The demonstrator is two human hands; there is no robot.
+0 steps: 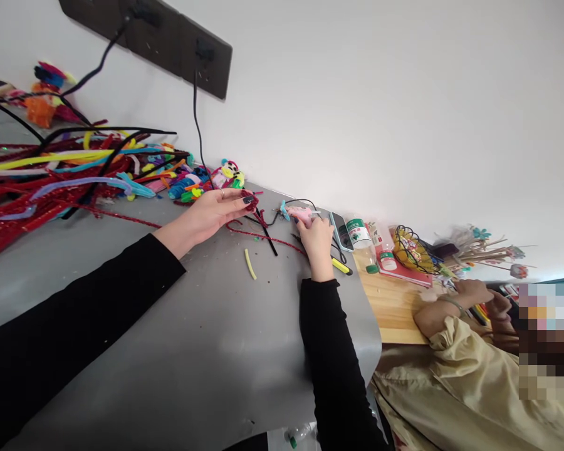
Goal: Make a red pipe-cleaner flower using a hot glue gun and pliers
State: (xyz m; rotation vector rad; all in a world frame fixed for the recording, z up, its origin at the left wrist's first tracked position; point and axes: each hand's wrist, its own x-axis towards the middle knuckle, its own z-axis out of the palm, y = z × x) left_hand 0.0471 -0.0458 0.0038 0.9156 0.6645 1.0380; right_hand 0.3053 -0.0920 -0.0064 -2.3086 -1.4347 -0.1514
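My left hand (211, 216) pinches a small coiled piece of dark red glittery pipe cleaner (250, 200) between thumb and fingers. Wrapped round a pink glue gun (297, 213) is my right hand (317, 239); the gun's blue front end points left, and a clear stick pokes out at its back. Between the hands a long red tinsel stem (272, 238) runs across the grey mat, over a short black stem (270, 241). A short pale yellow piece (250, 264) lies nearer to me.
Piled pipe cleaners (75, 169) cover the mat's left side. At right are a phone (341, 232), a yellow cutter (341, 265), a plastic bottle (361, 241) and a wire basket (411, 249). Another person's arm (442, 313) rests on the wooden table (395, 307). Cords hang from the wall socket strip (178, 47).
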